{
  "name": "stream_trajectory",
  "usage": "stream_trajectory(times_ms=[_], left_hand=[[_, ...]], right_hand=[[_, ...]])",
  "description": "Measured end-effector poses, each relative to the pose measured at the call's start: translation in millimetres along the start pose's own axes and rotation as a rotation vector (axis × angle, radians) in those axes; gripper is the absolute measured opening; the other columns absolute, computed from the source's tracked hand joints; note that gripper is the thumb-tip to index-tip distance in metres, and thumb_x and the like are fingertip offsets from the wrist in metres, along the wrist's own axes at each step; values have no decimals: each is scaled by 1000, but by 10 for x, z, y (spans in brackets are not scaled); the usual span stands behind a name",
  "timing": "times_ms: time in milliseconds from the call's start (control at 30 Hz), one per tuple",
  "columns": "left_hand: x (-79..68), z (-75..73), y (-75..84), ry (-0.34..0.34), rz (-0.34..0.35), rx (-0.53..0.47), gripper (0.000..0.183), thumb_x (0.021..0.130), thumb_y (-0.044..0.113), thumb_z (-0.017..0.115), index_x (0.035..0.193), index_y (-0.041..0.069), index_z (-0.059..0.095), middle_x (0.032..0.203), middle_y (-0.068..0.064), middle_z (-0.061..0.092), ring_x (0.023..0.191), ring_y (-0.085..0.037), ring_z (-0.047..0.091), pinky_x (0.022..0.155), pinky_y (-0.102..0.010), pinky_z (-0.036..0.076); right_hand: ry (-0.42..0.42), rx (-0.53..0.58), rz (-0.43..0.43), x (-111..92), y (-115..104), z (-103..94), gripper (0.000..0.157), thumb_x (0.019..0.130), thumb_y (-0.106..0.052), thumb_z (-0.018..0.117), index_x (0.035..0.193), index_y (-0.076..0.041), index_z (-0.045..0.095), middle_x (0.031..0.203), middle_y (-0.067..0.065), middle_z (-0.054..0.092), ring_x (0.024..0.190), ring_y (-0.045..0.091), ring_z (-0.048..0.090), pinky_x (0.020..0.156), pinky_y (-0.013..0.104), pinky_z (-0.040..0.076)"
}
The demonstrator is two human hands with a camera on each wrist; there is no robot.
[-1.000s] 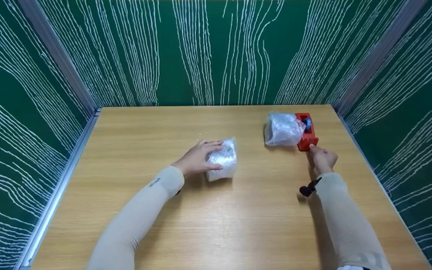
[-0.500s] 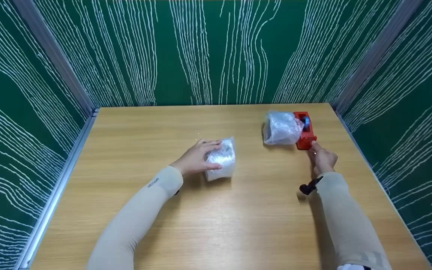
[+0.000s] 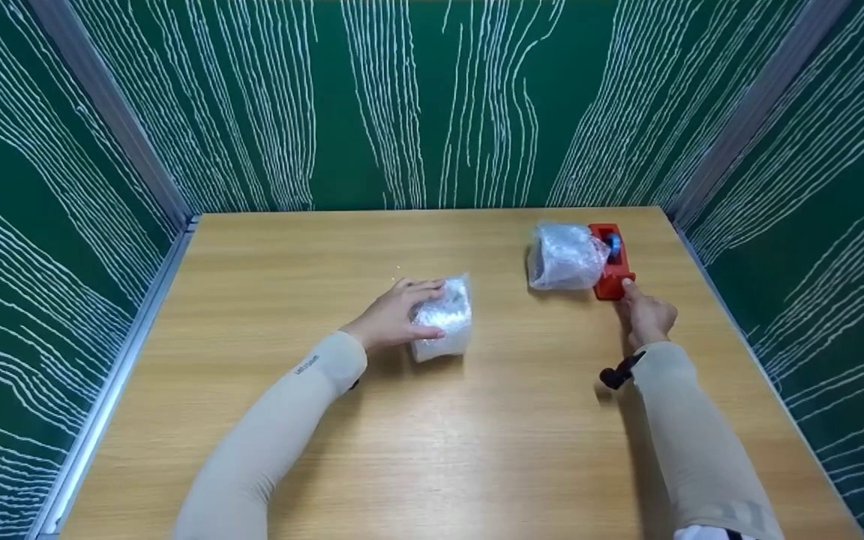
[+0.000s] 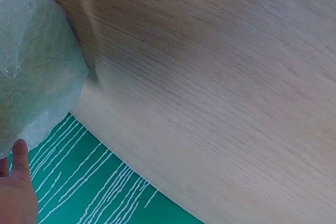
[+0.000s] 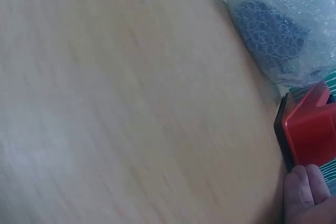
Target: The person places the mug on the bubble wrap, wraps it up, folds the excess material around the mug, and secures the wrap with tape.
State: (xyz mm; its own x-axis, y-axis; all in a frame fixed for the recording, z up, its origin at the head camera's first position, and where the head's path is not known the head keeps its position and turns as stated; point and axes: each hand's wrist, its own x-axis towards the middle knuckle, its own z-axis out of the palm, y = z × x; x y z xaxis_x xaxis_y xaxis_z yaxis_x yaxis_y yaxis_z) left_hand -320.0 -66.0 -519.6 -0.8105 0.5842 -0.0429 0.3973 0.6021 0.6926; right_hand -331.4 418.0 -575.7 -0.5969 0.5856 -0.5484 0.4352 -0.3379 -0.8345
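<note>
Near the table's middle, a bubble-wrapped package [image 3: 451, 322] stands under my left hand [image 3: 398, 315], which grips it with thumb and fingers spread across its top. The left wrist view shows the bubble wrap [image 4: 39, 66] up close, with fingertips against its lower edge. Farther right is a red tape dispenser [image 3: 612, 286] with a blue roll [image 3: 613, 244] in it. My right hand [image 3: 649, 315] holds the dispenser's near end, thumb at the front edge and the other fingers curled. In the right wrist view, fingers [image 5: 299, 190] touch the red body [image 5: 312, 135].
Another bubble-wrapped package [image 3: 567, 259] lies just left of the dispenser, its wrap touching the red frame. Green walls with white lines [image 3: 372, 105] border the wooden table [image 3: 432, 450] at the back and both sides. A black wrist mount [image 3: 616, 376] hangs beside the right wrist.
The right thumb has shifted slightly at the dispenser's front edge. Otherwise, both hands and the packages stay where they were; the head view sways a little.
</note>
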Motion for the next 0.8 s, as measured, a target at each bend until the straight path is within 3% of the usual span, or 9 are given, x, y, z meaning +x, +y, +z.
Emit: stream_trajectory(times_ms=[100, 200, 367, 467, 567, 633, 733, 800], left_hand=[[-2, -4, 1, -1, 0, -4, 84, 92, 59, 82, 164, 33, 49, 174, 7, 40, 160, -28, 38, 132, -57, 33], [0, -8, 1, 0, 1, -2, 84, 92, 59, 82, 165, 33, 49, 174, 7, 40, 160, -28, 38, 132, -58, 33], [7, -8, -7, -3, 22, 16, 84, 92, 60, 81, 165, 31, 49, 175, 8, 39, 163, -28, 33, 133, -59, 29], [7, -8, -9, -7, 19, 23, 84, 92, 61, 81, 164, 32, 49, 176, 10, 38, 165, -28, 30, 134, -60, 28], [12, 0, -12, -15, 7, 22, 85, 91, 63, 80, 165, 34, 49, 176, 10, 37, 165, -29, 31, 133, -60, 29], [20, 4, -17, -16, 5, 18, 85, 91, 64, 80, 165, 34, 48, 176, 10, 37, 165, -29, 31, 133, -60, 29], [26, 3, -26, -11, 2, 11, 85, 91, 64, 80, 164, 35, 49, 176, 10, 37, 165, -30, 29, 133, -61, 29], [27, -3, -35, -4, -1, 6, 84, 91, 63, 81, 164, 36, 49, 176, 11, 37, 166, -31, 29, 133, -62, 28]], right_hand=[[-15, 14, 28, -33, -53, 6, 49, 97, -40, 82, 133, -20, 56, 125, -7, 59, 115, 10, 55, 108, 20, 49], [-55, 77, 72, -78, -121, 6, 70, 96, -33, 84, 155, -23, 49, 143, -7, 59, 123, 9, 57, 119, 20, 47], [-77, 138, 75, -114, -150, 24, 77, 95, -24, 86, 162, -18, 48, 159, -4, 56, 126, 9, 61, 119, 23, 47], [-52, 26, 47, -95, -103, 39, 77, 98, -25, 82, 165, -15, 45, 154, -5, 57, 124, 9, 57, 119, 21, 47], [-24, -133, 36, -65, -49, 28, 78, 101, -35, 79, 167, -17, 41, 139, -6, 58, 122, 11, 51, 114, 23, 44], [-7, -204, 5, -53, -32, 15, 72, 101, -42, 77, 162, -17, 47, 127, -5, 58, 120, 14, 50, 108, 26, 43], [-23, -240, -43, -73, -53, 2, 55, 100, -51, 76, 140, -19, 59, 116, -4, 58, 115, 15, 52, 105, 28, 42], [-50, -272, -64, -103, -89, 7, 52, 99, -57, 73, 128, -17, 58, 113, -1, 59, 111, 17, 53, 102, 30, 41]])
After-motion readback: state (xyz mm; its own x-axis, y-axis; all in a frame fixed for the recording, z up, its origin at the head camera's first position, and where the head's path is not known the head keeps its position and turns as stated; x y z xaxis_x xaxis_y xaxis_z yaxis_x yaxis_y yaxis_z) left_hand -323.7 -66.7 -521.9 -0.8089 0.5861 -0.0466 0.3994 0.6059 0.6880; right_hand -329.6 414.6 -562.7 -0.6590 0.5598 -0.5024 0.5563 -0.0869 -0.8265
